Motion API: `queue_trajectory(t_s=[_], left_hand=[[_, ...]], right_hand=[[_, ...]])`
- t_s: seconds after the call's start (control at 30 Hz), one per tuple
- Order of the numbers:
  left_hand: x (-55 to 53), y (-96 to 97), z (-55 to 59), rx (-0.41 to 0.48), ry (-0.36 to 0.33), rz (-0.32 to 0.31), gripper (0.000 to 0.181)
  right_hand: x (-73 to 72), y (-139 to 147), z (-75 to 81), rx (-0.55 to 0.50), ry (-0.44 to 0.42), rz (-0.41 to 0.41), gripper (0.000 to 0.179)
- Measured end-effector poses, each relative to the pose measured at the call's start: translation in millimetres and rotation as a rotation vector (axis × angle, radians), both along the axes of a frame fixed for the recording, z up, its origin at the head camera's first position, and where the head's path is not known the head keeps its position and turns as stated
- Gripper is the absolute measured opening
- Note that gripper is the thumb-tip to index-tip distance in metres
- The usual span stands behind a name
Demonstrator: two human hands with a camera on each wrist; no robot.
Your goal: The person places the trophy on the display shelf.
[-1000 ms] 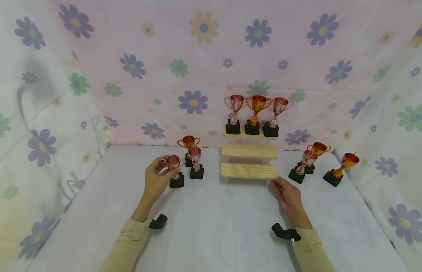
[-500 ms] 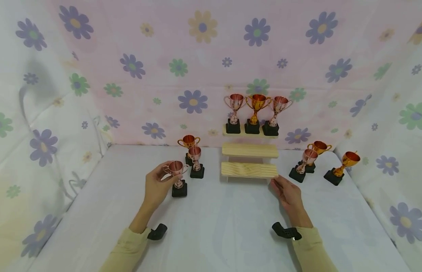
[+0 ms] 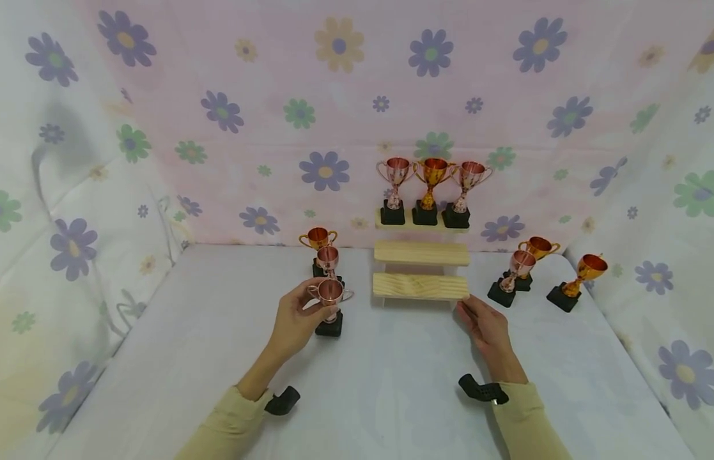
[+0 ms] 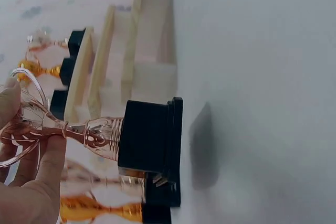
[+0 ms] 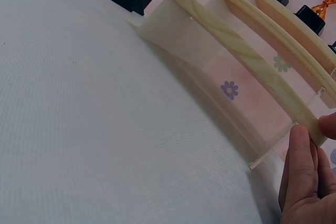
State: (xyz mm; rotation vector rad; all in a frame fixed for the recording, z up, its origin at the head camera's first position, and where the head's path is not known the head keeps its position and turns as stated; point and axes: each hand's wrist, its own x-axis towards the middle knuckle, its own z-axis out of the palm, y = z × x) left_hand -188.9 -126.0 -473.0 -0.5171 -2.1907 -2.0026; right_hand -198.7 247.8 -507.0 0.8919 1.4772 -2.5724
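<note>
My left hand (image 3: 300, 321) grips a rose-gold trophy cup (image 3: 330, 292) by its bowl. In the left wrist view the trophy's black base (image 4: 147, 137) hangs over the white cloth, its shadow beside it. At the front right corner of a three-tier wooden display stand (image 3: 420, 285), my right hand (image 3: 488, 326) pinches the end of the lowest shelf (image 5: 241, 56) between thumb and fingers. On the top tier stand two rose-gold trophies (image 3: 396, 182) with a gold trophy (image 3: 429, 185) between them. The middle and lowest shelves are bare.
Behind the held trophy, another rose-gold trophy (image 3: 328, 259) and a gold one (image 3: 318, 238) stand on the table (image 3: 391, 383). Right of the stand are a rose-gold trophy (image 3: 518, 268) and two gold ones (image 3: 589, 271). Flowered cloth (image 3: 264, 160) walls the back and sides.
My left hand has carried the rose-gold trophy toward me, then right, in front of the other left-side trophies. My right hand has stayed at the stand's corner.
</note>
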Motion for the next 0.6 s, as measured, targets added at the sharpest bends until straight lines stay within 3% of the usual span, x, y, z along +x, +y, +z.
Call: queue_trajectory(t_s=[0.17,0.4,0.6], left_hand=[[-1.8,31.3,8.7,-0.003,-0.003,-0.084,0.05],[-8.3,84.0,31.6,0.04,-0.011,-0.178,0.049],[-25.0,127.2,51.7,0.083,0.088,-0.195,0.049]], right_hand=[[-0.4,1.5,-1.4,0.016,0.005,0.003,0.036],[-0.5,2.8,-4.4,0.004,0.015,0.005,0.026],[-1.2,2.3,-4.3,0.011,0.015,0.002,0.031]])
